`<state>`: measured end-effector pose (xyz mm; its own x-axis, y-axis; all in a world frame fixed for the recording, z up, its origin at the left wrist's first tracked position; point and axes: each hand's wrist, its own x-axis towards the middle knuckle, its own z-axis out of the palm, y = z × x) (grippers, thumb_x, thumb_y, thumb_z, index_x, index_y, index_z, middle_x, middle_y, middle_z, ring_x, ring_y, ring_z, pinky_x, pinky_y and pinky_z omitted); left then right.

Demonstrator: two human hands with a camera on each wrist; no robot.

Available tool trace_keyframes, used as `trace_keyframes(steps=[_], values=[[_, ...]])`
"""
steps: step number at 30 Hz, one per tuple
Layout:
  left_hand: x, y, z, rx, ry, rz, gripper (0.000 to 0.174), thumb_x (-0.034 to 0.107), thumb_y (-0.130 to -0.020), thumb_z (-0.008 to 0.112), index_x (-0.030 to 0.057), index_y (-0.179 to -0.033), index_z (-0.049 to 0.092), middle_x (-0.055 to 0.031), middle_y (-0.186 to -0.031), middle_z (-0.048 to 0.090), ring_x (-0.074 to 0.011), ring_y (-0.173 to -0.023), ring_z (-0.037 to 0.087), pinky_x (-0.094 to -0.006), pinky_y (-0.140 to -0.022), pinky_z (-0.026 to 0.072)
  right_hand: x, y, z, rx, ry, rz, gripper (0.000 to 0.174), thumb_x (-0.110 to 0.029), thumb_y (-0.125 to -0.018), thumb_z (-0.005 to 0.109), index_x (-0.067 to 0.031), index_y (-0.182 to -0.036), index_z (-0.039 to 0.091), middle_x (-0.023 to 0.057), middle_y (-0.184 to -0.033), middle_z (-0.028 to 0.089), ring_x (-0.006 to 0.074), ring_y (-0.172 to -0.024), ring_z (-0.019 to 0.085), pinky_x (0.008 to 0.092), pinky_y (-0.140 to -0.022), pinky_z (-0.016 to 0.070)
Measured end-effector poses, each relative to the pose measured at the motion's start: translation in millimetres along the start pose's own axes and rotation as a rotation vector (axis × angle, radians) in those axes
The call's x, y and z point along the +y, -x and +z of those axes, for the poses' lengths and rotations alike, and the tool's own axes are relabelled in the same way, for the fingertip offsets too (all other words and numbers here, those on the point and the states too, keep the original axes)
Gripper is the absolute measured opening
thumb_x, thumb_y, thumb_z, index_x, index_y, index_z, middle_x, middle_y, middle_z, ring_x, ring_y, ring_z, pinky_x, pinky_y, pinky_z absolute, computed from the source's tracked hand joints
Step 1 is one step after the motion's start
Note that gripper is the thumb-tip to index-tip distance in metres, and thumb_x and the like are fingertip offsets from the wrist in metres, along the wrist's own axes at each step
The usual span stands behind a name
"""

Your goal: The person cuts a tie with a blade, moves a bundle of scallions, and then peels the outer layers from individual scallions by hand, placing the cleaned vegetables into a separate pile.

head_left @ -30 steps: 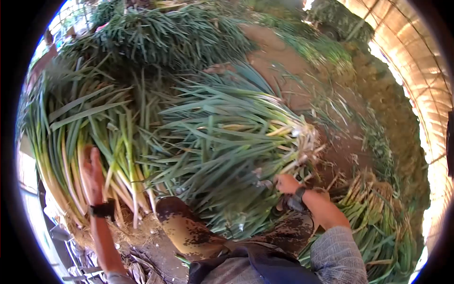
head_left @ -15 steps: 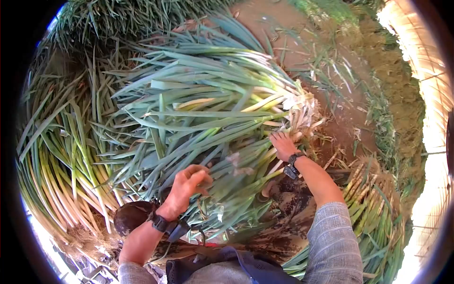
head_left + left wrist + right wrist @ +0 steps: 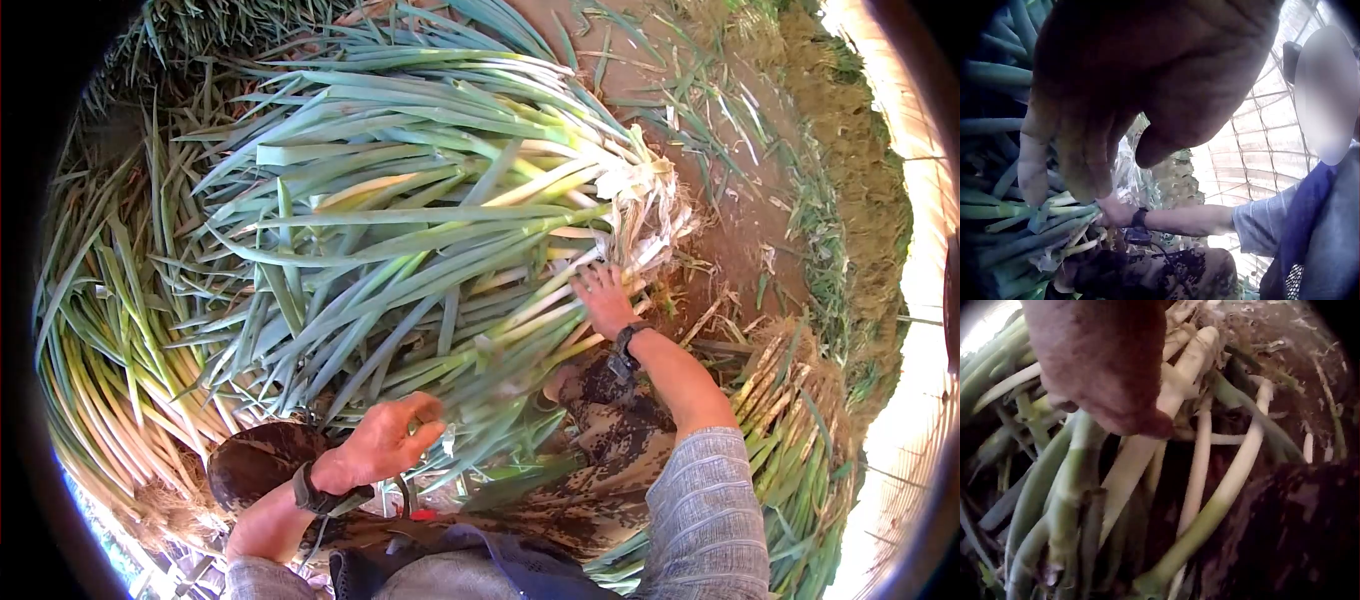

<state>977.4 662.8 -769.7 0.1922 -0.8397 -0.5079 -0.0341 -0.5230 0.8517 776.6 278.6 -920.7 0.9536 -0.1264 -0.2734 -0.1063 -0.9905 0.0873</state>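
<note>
A large pile of long green stalks with white ends (image 3: 400, 200) lies before the person in the head view. The right hand (image 3: 602, 300) is on the white stems at the pile's near right edge; in the right wrist view that hand (image 3: 1104, 369) lies over a thick white stem (image 3: 1141, 450), its fingertips partly hidden. The left hand (image 3: 385, 437) hovers above the leaves near the left knee, fingers loosely bent with a gap to the thumb and nothing between them. The left wrist view shows the left hand (image 3: 1141, 81) from close up, fingers hanging down.
Another bundle with roots (image 3: 140, 400) lies at the left, and a further one (image 3: 790, 450) at the right beside the patterned trouser leg (image 3: 620, 440). Brown ground (image 3: 740, 230) with leaf scraps is at the upper right. A bright mesh wall (image 3: 920, 300) stands beyond.
The left hand has come from the left bundle over to the front of the central pile. The right hand has shifted up onto the white stems. The head view has tilted downward.
</note>
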Motion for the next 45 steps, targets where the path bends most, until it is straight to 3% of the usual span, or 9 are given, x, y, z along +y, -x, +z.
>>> trace_keyframes(steps=[3, 10, 12, 21, 28, 33, 37, 38, 45], values=[[-6, -7, 7, 0.0, -0.202, 0.18, 0.028, 0.021, -0.089, 0.064, -0.0005, -0.107, 0.06, -0.0201, -0.094, 0.067, -0.039, -0.084, 0.065, -0.043, -0.07, 0.0522, 2, -9, 3, -0.028, -0.002, -0.002, 0.073, -0.001, -0.067, 0.065, -0.0091, -0.138, 0.047, 0.0187, -0.146, 0.038, 0.0389, -0.139, 0.026, 0.0593, -0.115, 0.0142], [-11, -19, 10, -0.079, -0.322, 0.073, 0.029, 0.021, -0.089, 0.063, -0.0011, -0.107, 0.061, -0.0186, -0.092, 0.067, -0.0358, -0.09, 0.066, -0.0407, -0.076, 0.0525, -4, 5, 25, -0.018, 0.036, -0.01, 0.081, -0.006, -0.064, 0.071, -0.0067, -0.14, 0.042, 0.0192, -0.143, 0.039, 0.0383, -0.138, 0.027, 0.0573, -0.115, 0.0163], [-15, -18, 7, -0.038, -0.337, 0.119, 0.028, 0.021, -0.089, 0.063, -0.0011, -0.107, 0.06, -0.018, -0.092, 0.067, -0.0364, -0.087, 0.065, -0.0427, -0.074, 0.0518, -9, 3, 18, -0.129, 0.006, 0.056, 0.065, -0.006, -0.073, 0.063, -0.004, -0.137, 0.046, 0.02, -0.137, 0.045, 0.039, -0.133, 0.034, 0.0586, -0.113, 0.0184], [-20, -9, 10, -0.079, -0.523, 0.203, 0.029, 0.022, -0.087, 0.065, 0.001, -0.106, 0.058, -0.0186, -0.092, 0.065, -0.0389, -0.088, 0.062, -0.0478, -0.072, 0.0502, -3, -1, 36, -0.055, 0.126, -0.072, 0.063, -0.01, -0.078, 0.06, 0.0004, -0.138, 0.041, 0.0176, -0.136, 0.045, 0.0348, -0.136, 0.034, 0.0563, -0.115, 0.0186], [-20, -4, 11, -0.077, -0.579, 0.268, 0.028, 0.022, -0.086, 0.064, 0.0004, -0.103, 0.057, -0.0192, -0.091, 0.063, -0.0399, -0.087, 0.062, -0.049, -0.072, 0.0505, 2, -8, 24, -0.202, -0.008, -0.039, 0.059, -0.014, -0.068, 0.07, -0.0023, -0.122, 0.052, 0.0146, -0.123, 0.054, 0.0304, -0.124, 0.045, 0.0506, -0.109, 0.0276], [-21, 2, 11, -0.096, -0.605, 0.293, 0.026, 0.025, -0.087, 0.061, 0.0022, -0.1, 0.057, -0.0187, -0.086, 0.063, -0.0401, -0.083, 0.062, -0.0499, -0.069, 0.0504, 2, -11, -47, -0.295, -0.101, -0.199, 0.039, -0.029, -0.069, 0.074, -0.0054, -0.099, 0.064, 0.016, -0.09, 0.067, 0.033, -0.087, 0.065, 0.0415, -0.085, 0.0495], [-8, 0, 14, -0.178, -0.55, 0.324, 0.027, 0.027, -0.088, 0.061, 0.0025, -0.097, 0.057, -0.0202, -0.083, 0.062, -0.0414, -0.079, 0.061, -0.0504, -0.065, 0.0475, -25, -1, -149, -0.485, -0.118, -0.159, 0.027, -0.023, -0.07, 0.071, -0.003, -0.088, 0.068, 0.0199, -0.086, 0.068, 0.0374, -0.082, 0.067, 0.0438, -0.076, 0.0542], [2, 1, 19, -0.198, -0.586, 0.35, 0.027, 0.027, -0.089, 0.06, 0.0021, -0.098, 0.057, -0.0207, -0.082, 0.062, -0.0418, -0.079, 0.061, -0.0499, -0.065, 0.0473, -31, 6, -160, -0.513, -0.122, -0.136, 0.035, -0.013, -0.062, 0.073, 0.0009, -0.093, 0.065, 0.021, -0.082, 0.067, 0.0379, -0.083, 0.066, 0.0455, -0.074, 0.0535], [39, 32, 70, -0.404, -0.177, 0.592, 0.034, 0.032, -0.095, 0.057, -0.0006, -0.104, 0.06, -0.0182, -0.08, 0.062, -0.0318, -0.076, 0.061, -0.0422, -0.068, 0.0477, -44, 75, -322, -0.398, -0.089, -0.096, 0.031, -0.024, -0.059, 0.072, -0.0042, -0.082, 0.067, 0.0194, -0.078, 0.066, 0.0369, -0.076, 0.065, 0.0456, -0.066, 0.0511]])
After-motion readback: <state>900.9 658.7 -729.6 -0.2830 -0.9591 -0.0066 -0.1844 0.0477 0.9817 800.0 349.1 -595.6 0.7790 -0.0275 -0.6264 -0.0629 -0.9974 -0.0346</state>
